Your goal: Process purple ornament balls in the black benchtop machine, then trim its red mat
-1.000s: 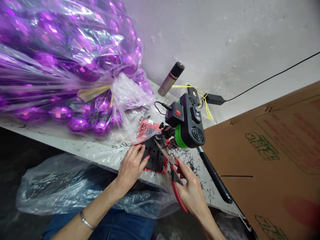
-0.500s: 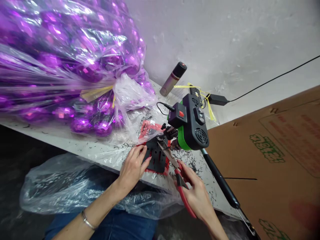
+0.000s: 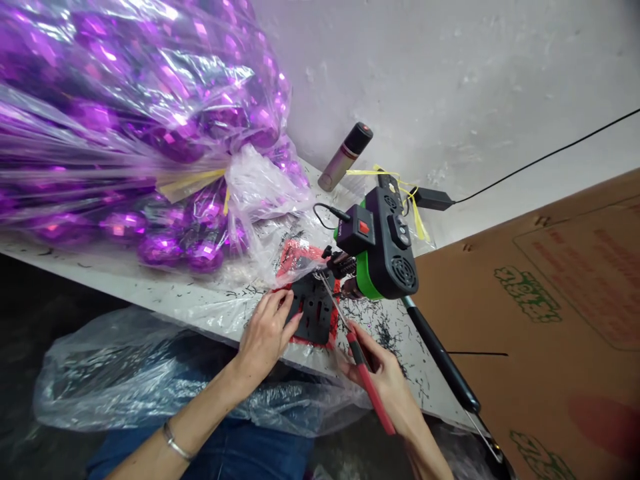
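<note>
My left hand (image 3: 267, 329) rests at the left edge of a black slotted plate (image 3: 314, 313), thumb apart from the other fingers and fingertips touching it. The plate lies over a red base (image 3: 295, 261). In my right hand (image 3: 385, 377) are scissors (image 3: 367, 380) with red and black handles. Their blades point up and left across the right side of the plate, edge-on to me, with the tips near a small dark metal part. Beside the tips stands a black and green powered device (image 3: 393, 247) with a red switch.
Clear bags of shiny purple balls (image 3: 165, 133) fill the left of the white table (image 3: 210, 327). A dark-capped cylinder (image 3: 345, 157) stands behind. Small black scraps (image 3: 387, 333) are scattered about. A cardboard box (image 3: 500, 300) is on the right, and a plastic sheet (image 3: 140, 373) drapes over my lap.
My right hand has turned the scissors, so the handles now look closer together and the blades appear edge-on. The left hand stays on the plate.
</note>
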`<state>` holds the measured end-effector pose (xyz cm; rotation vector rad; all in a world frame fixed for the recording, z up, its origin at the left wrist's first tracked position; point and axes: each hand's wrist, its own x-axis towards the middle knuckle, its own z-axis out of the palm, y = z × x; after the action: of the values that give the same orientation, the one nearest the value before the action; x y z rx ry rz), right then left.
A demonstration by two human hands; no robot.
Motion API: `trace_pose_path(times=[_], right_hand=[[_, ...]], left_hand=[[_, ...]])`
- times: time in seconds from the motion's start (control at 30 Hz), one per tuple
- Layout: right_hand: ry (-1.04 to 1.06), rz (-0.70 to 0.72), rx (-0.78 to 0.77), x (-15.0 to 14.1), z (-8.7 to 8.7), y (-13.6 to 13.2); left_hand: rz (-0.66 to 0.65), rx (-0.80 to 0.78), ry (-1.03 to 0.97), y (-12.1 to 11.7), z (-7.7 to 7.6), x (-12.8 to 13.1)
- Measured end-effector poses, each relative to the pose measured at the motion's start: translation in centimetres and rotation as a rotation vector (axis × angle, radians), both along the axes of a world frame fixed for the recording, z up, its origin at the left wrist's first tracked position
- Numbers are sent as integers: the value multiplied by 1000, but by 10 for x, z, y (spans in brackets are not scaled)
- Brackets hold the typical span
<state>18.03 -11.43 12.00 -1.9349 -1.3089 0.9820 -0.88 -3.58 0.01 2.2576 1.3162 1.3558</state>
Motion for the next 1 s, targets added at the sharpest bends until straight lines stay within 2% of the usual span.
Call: trace_pose_path(times=[0.13, 0.3, 0.5, 0.67, 0.73, 0.9, 1.0], right_hand=[[-65, -30, 55, 2, -4, -9], [-77, 8, 95, -8, -6, 3], [-31, -16, 67, -2, -3, -5], [-32, 5, 55, -3, -9, -1], [-109, -2, 97, -6, -12, 0], [-552, 22, 209, -5, -16, -8], [-676, 62, 236, -1, -17, -13]], left_hand=[[4, -4, 9, 0, 0, 0], [-3, -3, -8, 0, -1, 0], [7, 13, 10, 0, 1, 0], [3, 9, -3, 1, 1, 0], [-4, 5, -6, 1, 1, 0], [-8, -6, -2, 0, 0, -1], [-3, -23, -12, 0, -2, 0]])
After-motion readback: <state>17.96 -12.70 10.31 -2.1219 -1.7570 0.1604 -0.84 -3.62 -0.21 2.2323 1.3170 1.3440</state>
